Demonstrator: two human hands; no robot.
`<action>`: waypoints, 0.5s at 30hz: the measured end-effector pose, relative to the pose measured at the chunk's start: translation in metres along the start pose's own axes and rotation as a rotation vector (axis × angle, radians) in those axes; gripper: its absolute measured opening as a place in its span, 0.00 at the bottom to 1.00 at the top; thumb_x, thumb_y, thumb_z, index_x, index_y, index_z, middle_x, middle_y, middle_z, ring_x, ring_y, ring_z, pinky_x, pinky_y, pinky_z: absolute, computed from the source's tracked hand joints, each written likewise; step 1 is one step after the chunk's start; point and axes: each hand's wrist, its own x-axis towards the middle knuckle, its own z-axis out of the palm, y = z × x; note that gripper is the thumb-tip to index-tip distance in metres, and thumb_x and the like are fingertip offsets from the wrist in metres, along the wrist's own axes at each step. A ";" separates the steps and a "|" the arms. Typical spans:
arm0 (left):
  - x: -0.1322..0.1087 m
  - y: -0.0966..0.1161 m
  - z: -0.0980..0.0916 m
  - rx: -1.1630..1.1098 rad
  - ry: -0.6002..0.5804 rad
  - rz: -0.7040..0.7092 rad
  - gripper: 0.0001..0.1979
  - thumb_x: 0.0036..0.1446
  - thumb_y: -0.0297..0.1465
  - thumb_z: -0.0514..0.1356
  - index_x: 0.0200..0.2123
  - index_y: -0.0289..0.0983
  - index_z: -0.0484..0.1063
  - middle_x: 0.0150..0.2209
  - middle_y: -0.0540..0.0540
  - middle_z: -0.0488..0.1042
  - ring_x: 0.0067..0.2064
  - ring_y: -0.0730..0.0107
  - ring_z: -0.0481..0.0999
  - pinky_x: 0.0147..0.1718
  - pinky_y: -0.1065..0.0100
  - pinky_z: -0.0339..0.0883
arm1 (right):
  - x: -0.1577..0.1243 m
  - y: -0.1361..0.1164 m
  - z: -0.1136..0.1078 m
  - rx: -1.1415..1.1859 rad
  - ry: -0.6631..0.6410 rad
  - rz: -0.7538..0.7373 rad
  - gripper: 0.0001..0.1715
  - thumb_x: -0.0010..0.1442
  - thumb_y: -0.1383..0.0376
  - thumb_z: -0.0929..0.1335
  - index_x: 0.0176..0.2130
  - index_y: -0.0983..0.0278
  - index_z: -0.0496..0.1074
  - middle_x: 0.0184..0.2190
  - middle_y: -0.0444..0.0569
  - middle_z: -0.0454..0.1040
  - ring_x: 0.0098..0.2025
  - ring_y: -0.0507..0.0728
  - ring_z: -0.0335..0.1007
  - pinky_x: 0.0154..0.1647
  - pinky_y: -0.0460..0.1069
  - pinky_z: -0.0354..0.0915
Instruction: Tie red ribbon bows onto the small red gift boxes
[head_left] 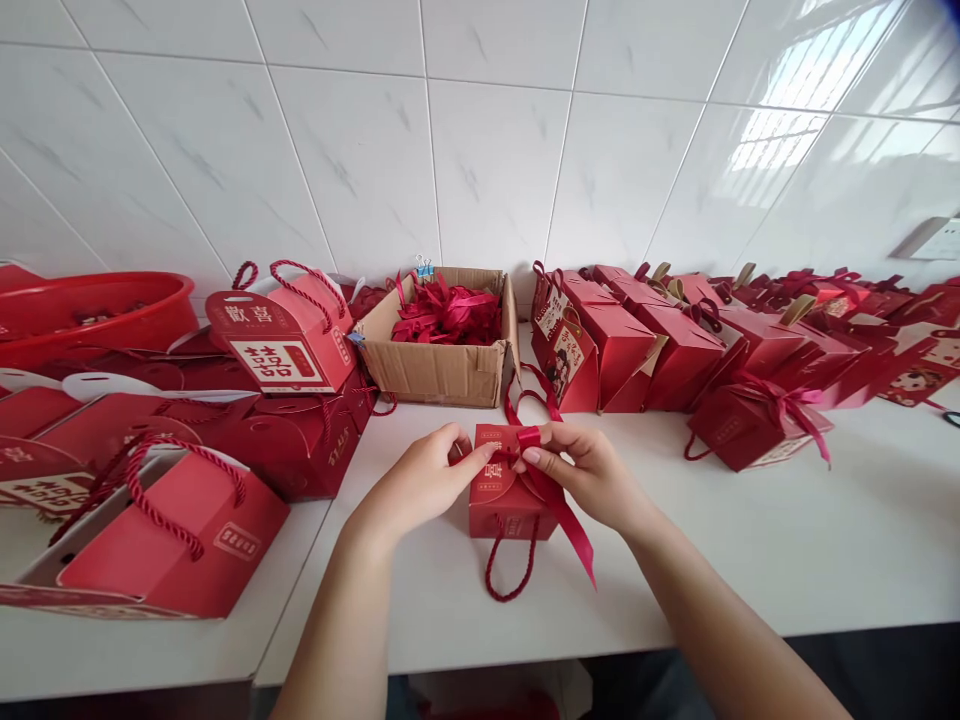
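Note:
A small red gift box (487,515) with gold characters stands on the white table in front of me, its dark red cord handle (510,590) hanging toward me. A shiny red ribbon (574,535) lies across the top, forming a loop there, with one tail slanting down to the right. My right hand (581,465) pinches the ribbon loop between thumb and fingers. From the left, my left hand (442,465) reaches onto the box top, fingers closed and thumb pressed at the ribbon's middle; the exact bit it pinches is partly hidden.
Behind the box sits a cardboard carton (431,375) full of red ribbons. Several red boxes (281,340) crowd the left, beside a red plastic basin (161,300). Rows of boxes (615,340) line the back right, with one ribbon-tied box (742,425) in front. A tiled wall (495,150) rises behind.

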 end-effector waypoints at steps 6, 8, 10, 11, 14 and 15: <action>-0.001 0.003 -0.001 0.051 0.022 0.125 0.19 0.58 0.45 0.49 0.22 0.38 0.61 0.23 0.52 0.65 0.26 0.70 0.64 0.25 0.71 0.56 | -0.001 -0.002 -0.001 -0.107 -0.005 0.016 0.13 0.62 0.58 0.66 0.32 0.64 0.72 0.29 0.47 0.75 0.31 0.53 0.69 0.32 0.46 0.65; -0.001 0.003 -0.001 0.083 0.067 0.155 0.18 0.58 0.43 0.49 0.21 0.38 0.59 0.22 0.52 0.63 0.25 0.71 0.62 0.24 0.72 0.54 | -0.001 -0.003 -0.002 -0.137 -0.006 0.015 0.13 0.62 0.58 0.66 0.31 0.65 0.71 0.28 0.47 0.74 0.30 0.52 0.68 0.31 0.46 0.64; -0.002 0.003 -0.002 0.107 0.092 0.158 0.18 0.58 0.42 0.51 0.21 0.38 0.58 0.21 0.53 0.62 0.24 0.72 0.61 0.23 0.72 0.53 | -0.002 -0.004 -0.002 -0.121 -0.002 0.023 0.12 0.62 0.59 0.66 0.31 0.64 0.71 0.27 0.46 0.74 0.29 0.52 0.68 0.30 0.45 0.64; -0.004 0.003 -0.003 0.110 0.095 0.154 0.18 0.57 0.41 0.51 0.20 0.38 0.57 0.21 0.53 0.61 0.24 0.73 0.60 0.22 0.72 0.52 | -0.002 -0.003 -0.002 -0.104 -0.002 0.031 0.12 0.62 0.59 0.66 0.31 0.64 0.71 0.27 0.46 0.74 0.29 0.52 0.68 0.30 0.45 0.64; -0.011 0.007 -0.008 0.072 0.044 0.118 0.19 0.56 0.41 0.53 0.18 0.38 0.56 0.18 0.53 0.55 0.20 0.75 0.56 0.18 0.73 0.48 | -0.003 -0.004 0.000 -0.082 -0.012 0.040 0.12 0.62 0.60 0.65 0.31 0.64 0.71 0.28 0.46 0.75 0.30 0.52 0.69 0.31 0.45 0.65; -0.014 0.009 -0.010 0.051 0.016 0.094 0.20 0.56 0.42 0.54 0.17 0.38 0.55 0.18 0.54 0.54 0.19 0.75 0.54 0.16 0.73 0.47 | -0.003 -0.005 0.001 -0.097 -0.013 0.031 0.12 0.63 0.60 0.65 0.31 0.64 0.71 0.28 0.46 0.75 0.30 0.52 0.69 0.31 0.45 0.64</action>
